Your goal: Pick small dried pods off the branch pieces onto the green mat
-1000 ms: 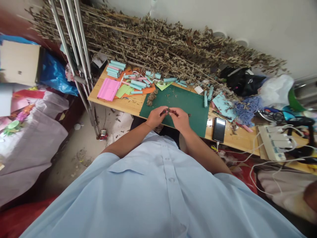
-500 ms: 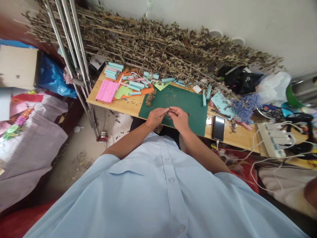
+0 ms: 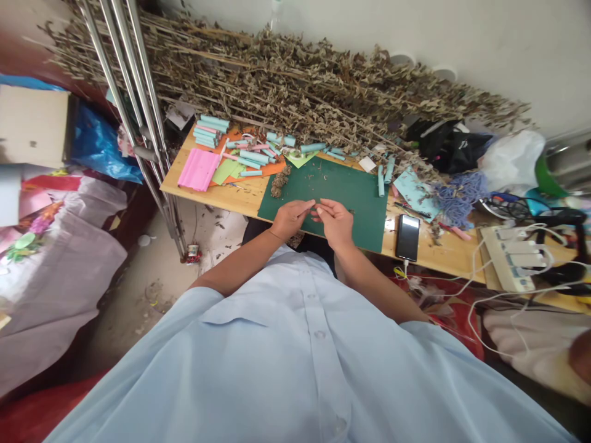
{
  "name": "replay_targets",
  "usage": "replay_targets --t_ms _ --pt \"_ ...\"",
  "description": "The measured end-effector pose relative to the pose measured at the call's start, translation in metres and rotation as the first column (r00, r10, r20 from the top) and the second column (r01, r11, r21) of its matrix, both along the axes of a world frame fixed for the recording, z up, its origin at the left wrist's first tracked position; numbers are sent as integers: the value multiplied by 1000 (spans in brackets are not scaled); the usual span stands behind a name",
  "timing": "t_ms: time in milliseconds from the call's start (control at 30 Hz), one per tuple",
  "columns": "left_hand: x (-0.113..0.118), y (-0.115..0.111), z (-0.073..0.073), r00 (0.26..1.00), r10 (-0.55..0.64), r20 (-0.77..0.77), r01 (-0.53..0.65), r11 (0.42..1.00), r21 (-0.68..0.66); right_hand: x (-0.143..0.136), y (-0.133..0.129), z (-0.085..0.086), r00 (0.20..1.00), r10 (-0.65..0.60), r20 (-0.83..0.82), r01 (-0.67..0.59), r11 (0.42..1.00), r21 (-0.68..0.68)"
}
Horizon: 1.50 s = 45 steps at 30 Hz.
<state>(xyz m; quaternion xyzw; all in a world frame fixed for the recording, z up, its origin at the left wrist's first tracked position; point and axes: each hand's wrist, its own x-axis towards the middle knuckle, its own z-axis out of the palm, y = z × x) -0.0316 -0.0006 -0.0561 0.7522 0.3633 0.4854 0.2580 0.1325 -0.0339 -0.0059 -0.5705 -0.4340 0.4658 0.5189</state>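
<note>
Over the front edge of the green mat (image 3: pixel 351 184), my left hand (image 3: pixel 290 219) and my right hand (image 3: pixel 336 223) nearly meet. Both have their fingers pinched together. Whatever lies between the fingertips is too small to make out. A clump of dried leaves (image 3: pixel 279 183) rests on the mat just beyond my left hand. Small crumbs of leaf are scattered farther back on the mat. Two pale blue paper rolls (image 3: pixel 381 181) lie at the mat's right edge.
Dried leafy stalks (image 3: pixel 295 80) span the table's back. At left are blue rolls (image 3: pixel 252 159) and a pink folded sheet (image 3: pixel 199 169). A phone (image 3: pixel 408 238), blue strings (image 3: pixel 459 198) and a power strip (image 3: pixel 505 261) lie right. Metal poles (image 3: pixel 133 92) stand at left.
My right hand has shifted slightly to the right, and its fingertips are a little farther from those of my left hand. My left hand is almost unchanged.
</note>
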Motion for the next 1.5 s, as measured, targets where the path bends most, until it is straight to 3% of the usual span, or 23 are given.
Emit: replay_targets --t_ms 333,600,933,1133,1267,1400,1500 --pt "-2 -4 8 998 21 -57 -25 998 -66 2 -1 7 986 44 163 -53 997 53" --pt "0 -3 1 995 47 -90 -54 995 -82 3 -5 15 929 64 364 -122 983 139" --pt "0 -4 2 997 26 -76 -31 998 -63 8 -9 29 720 52 692 -271 939 211" --pt "0 -5 5 999 12 -51 -13 999 -36 8 -11 37 639 58 767 -335 919 209" --pt "2 -4 2 999 19 -36 -20 1000 -20 8 -13 34 688 81 722 -318 927 199" --pt "2 -3 1 999 21 -29 -21 1000 -5 6 -13 23 865 102 491 -207 964 165" --pt "2 -4 2 1000 22 -21 -22 1000 -3 5 -11 15 952 94 293 -129 986 105"
